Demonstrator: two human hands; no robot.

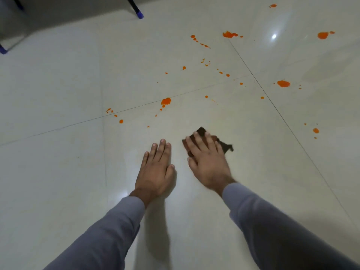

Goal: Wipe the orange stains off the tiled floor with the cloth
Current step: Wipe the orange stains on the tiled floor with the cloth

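Note:
Orange stains are spattered across the pale tiled floor. A large blot lies on a grout line ahead of my hands, another to the right, and more farther off. A small dark brown cloth lies flat on the tile under my right hand, whose straight fingers press down on it. Only the cloth's far corner and right edge show. My left hand rests flat on the bare tile just left of the cloth, fingers straight.
Dark furniture legs with blue feet stand at the top centre and far left edge. Small orange drops dot the tile left of the big blot, and others lie at the right.

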